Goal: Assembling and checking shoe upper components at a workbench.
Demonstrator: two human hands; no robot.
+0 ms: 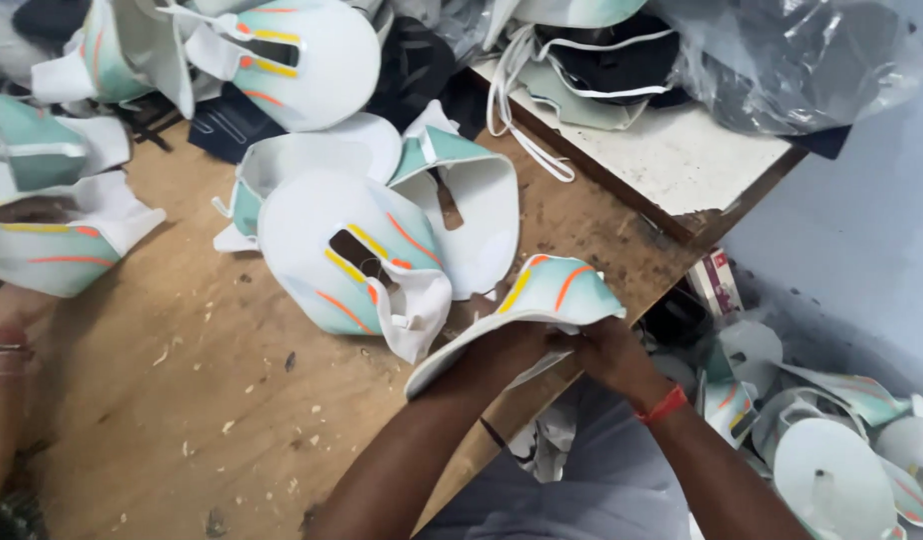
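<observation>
Both my hands grip one white shoe-upper piece [547, 295] with teal, yellow and orange stripes at the front edge of the wooden table [182, 400]. My left hand [512, 345] holds its underside from the left. My right hand [607, 355], with a red thread at the wrist, pinches its right edge. Just to the left of the held piece lies a similar piece [357, 265] with a cut-out opening.
Several more such pieces lie over the back and left of the table [302, 60]. A pile of them sits on the floor at the lower right [832, 450]. A lighter board [672, 155] carries white straps and clear plastic bags. Another person's arm [2, 400] rests at the left edge.
</observation>
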